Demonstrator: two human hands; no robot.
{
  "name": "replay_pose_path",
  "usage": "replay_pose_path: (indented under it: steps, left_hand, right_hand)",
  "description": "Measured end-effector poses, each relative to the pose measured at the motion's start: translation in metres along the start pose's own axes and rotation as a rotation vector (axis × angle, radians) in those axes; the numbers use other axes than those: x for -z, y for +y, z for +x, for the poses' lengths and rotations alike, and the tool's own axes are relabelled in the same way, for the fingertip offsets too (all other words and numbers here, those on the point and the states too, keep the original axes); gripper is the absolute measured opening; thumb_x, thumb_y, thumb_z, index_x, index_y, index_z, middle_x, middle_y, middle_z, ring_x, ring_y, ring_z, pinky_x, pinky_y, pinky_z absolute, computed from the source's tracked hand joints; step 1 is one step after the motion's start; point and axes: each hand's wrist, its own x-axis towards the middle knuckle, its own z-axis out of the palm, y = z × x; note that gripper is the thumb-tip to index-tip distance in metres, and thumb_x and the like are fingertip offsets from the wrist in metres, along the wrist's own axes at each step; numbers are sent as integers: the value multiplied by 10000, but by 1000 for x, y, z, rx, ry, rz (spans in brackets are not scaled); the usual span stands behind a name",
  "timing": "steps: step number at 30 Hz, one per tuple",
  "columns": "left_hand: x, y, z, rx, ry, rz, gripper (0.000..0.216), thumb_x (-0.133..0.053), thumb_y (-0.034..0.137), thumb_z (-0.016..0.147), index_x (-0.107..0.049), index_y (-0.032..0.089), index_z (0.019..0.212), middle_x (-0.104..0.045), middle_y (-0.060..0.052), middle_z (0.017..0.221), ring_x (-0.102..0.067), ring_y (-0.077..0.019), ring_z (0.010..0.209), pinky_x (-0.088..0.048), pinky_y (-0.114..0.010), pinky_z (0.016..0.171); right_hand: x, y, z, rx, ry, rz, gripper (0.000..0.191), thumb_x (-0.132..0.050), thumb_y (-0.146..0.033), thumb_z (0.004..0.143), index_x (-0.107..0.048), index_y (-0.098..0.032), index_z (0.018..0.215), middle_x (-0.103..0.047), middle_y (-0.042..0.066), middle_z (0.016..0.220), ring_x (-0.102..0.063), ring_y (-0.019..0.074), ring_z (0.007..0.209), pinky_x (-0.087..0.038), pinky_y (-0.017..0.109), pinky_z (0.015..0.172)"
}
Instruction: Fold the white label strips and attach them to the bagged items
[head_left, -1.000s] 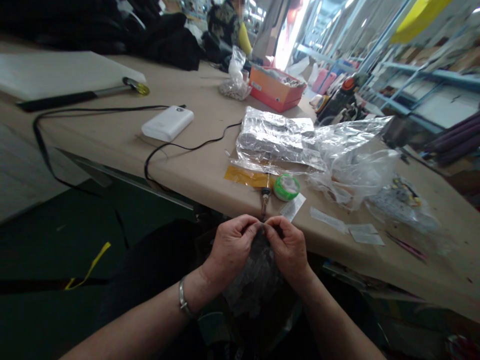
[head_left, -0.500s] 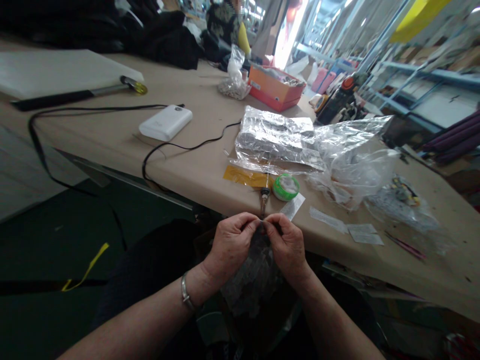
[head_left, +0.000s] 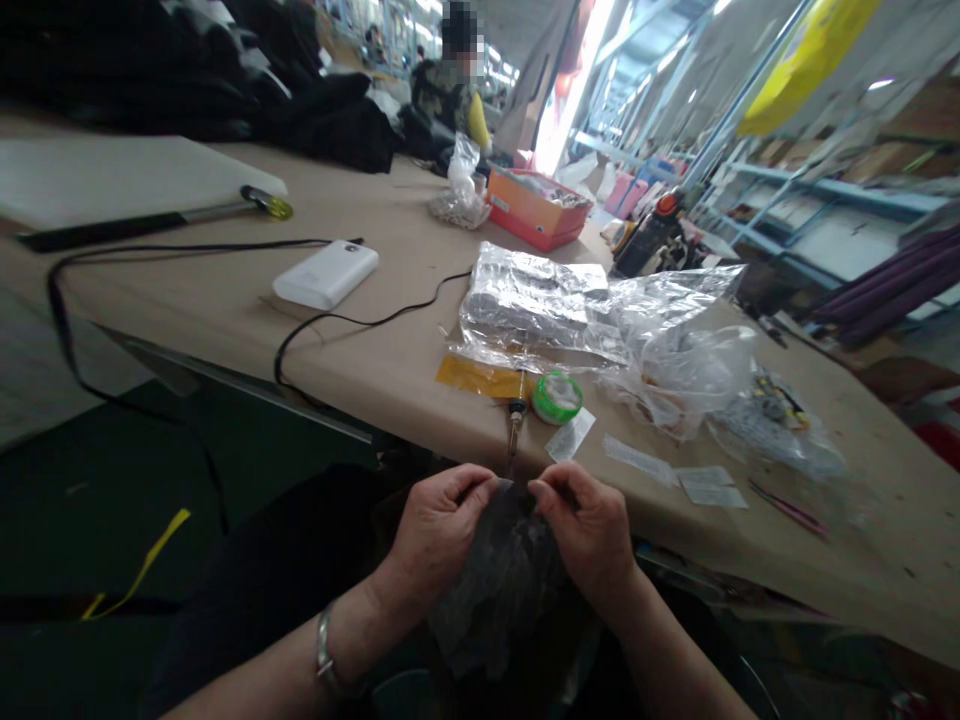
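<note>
My left hand (head_left: 439, 520) is closed in a pinch on a small thin pale piece (head_left: 506, 483) that pokes out past the fingertips. My right hand (head_left: 589, 525) is also pinched, a short gap away; what it holds, if anything, is too small to make out. Just beyond the fingers, a soldering iron (head_left: 516, 418) lies with its tip over the table's front edge. Beside it stands a round green tub (head_left: 557, 398) with whitish content. Below the hands, in the lap area, is a heap of crumpled grey translucent scraps (head_left: 491, 600).
Behind the iron lie an amber strip (head_left: 476, 377) and silvery plastic packaging (head_left: 532, 305). Pale mesh-like strips (head_left: 709, 487) and tweezers (head_left: 787, 508) are at right. A white power bank (head_left: 326, 275), black cable (head_left: 375, 322) and orange box (head_left: 536, 208) stand farther back. A person (head_left: 446, 95) is beyond.
My hands have moved apart from fingertips touching, leaving a gap, with the pale piece at the left fingertips. The camera view has tilted up slightly.
</note>
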Motion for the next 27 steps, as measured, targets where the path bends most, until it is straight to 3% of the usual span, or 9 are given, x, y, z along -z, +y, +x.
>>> replay_pose_path:
  steps: [3,6,9,12,15,17,22,27]
  left_hand:
    - [6,-10,2,26,26,37,165,-599,294,748,-708,172,725,-704,-24,707,-623,-166,688,-472,-224,626]
    - [13,-23,5,29,53,57,219,-612,307,740,-731,195,887,-735,-41,898,-650,-206,838,-486,-265,759]
    - [19,-32,6,27,74,90,268,-603,317,745,-720,216,963,-725,-35,988,-645,-226,914,-466,-299,847]
    - [21,-34,6,28,109,153,232,-611,320,732,-733,215,899,-733,-36,944,-645,-237,900,-456,-308,857]
    - [17,-32,3,31,84,165,171,-609,312,723,-735,220,793,-739,-25,837,-651,-226,815,-468,-281,773]
    - [12,-31,0,31,45,147,157,-596,306,728,-726,220,736,-730,-17,762,-647,-209,753,-463,-256,702]
    - [-2,-32,-9,30,-76,107,180,-569,307,758,-707,202,711,-699,-10,700,-620,-177,705,-439,-228,655]
    - [-22,-22,-13,146,-140,-22,178,-602,299,732,-678,165,643,-651,-11,628,-575,-153,637,-425,-229,613]
  right_hand:
    - [18,5,20,141,117,-239,156,-535,-276,846,-561,-195,715,-551,-22,614,-520,117,574,-420,228,586]
    - [30,12,46,267,165,-494,152,-520,-274,856,-618,-187,934,-622,62,888,-554,202,862,-435,315,781]
    - [33,16,62,319,120,-671,248,-538,-297,854,-607,-207,1074,-586,90,1133,-466,275,1102,-363,415,931]
    - [35,20,61,341,127,-644,197,-538,-292,859,-616,-217,1023,-570,78,1170,-439,273,1153,-333,434,973]
    - [37,28,46,342,227,-483,130,-504,-275,876,-611,-207,905,-606,70,1002,-512,225,1043,-399,384,919]
    - [37,34,31,338,217,-446,131,-518,-296,867,-608,-206,839,-619,64,927,-532,221,1006,-420,379,900]
    - [27,48,2,385,71,-603,301,-550,-258,847,-578,-177,1135,-613,98,1183,-487,259,1159,-352,444,1008]
    - [28,51,0,431,158,-502,191,-516,-151,860,-652,-225,973,-705,29,1000,-573,199,1081,-356,419,1010]
